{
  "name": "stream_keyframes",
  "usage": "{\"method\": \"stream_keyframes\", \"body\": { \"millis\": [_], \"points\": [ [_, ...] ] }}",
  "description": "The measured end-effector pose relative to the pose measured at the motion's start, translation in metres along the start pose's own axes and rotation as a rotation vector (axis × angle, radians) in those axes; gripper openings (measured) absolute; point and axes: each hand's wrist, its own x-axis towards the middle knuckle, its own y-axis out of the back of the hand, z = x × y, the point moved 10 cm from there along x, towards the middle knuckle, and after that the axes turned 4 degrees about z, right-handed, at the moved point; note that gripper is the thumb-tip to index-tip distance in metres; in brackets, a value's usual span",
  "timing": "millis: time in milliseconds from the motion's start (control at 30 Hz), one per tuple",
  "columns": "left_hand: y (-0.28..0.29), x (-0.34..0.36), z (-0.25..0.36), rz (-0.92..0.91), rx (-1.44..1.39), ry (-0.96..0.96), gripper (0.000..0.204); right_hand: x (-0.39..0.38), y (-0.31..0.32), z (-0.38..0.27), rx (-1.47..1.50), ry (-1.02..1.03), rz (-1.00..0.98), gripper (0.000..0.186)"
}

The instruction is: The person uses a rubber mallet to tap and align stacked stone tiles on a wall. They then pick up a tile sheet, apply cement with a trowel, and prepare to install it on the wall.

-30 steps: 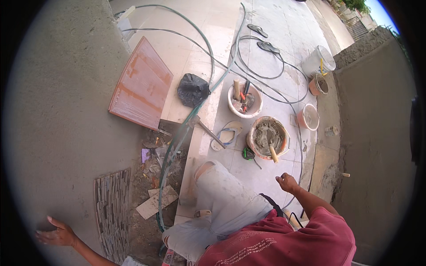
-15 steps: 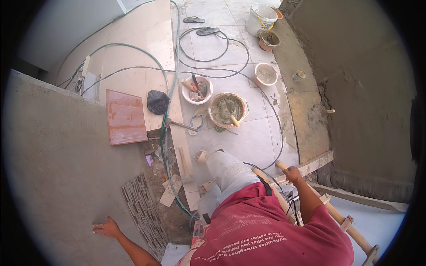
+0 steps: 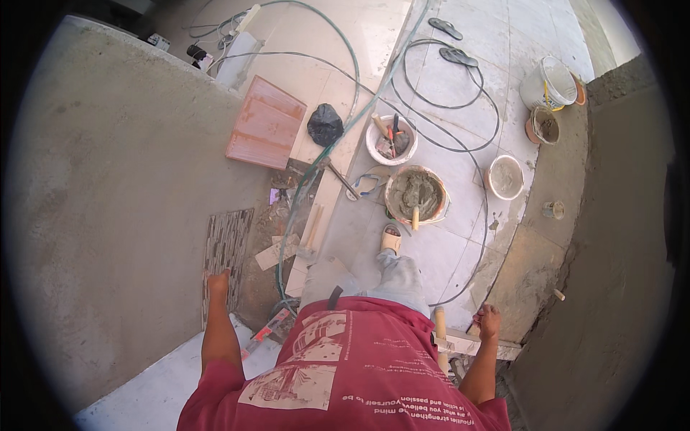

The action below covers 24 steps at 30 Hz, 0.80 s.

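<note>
My left hand [image 3: 218, 279] is at the striped mosaic tile panel [image 3: 224, 241] on the grey wall; its fingers are mostly hidden. On the other side, my right hand [image 3: 488, 320] has its fingers curled, beside the wooden pole [image 3: 440, 327] of a ladder. Whether anything is inside that hand is hidden. In front of my feet stands a bucket of wet mortar [image 3: 415, 194] with a wooden-handled trowel [image 3: 415, 218] stuck in it. Just behind it, a white bucket [image 3: 392, 140] contains hand tools.
Hoses and a black cable [image 3: 483, 215] loop over the floor tiles. A hammer [image 3: 341, 179], black bag [image 3: 325, 124] and reddish tile [image 3: 267, 123] lie left of the buckets. More buckets [image 3: 505, 177] stand at the right. Concrete walls rise on both sides; a ledge edge [image 3: 496, 348] runs below.
My view has swung, shifting the floor things rightward and the body more upright. My left hand has gone from bare wall to the mosaic panel. My right hand no longer visibly grips the pole's tip.
</note>
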Motion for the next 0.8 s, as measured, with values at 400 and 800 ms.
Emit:
{"method": "stream_keyframes", "body": {
  "millis": [400,800],
  "points": [
    [0.092,-0.044,0.023,0.035,-0.224,0.216,0.070,0.091,-0.023,-0.086,0.130,-0.018,-0.004,0.034],
    [0.049,0.028,0.386,-0.128,-0.017,-0.299,0.093,0.076,-0.320,-0.224,-0.036,0.004,-0.306,0.025]
  ]
}}
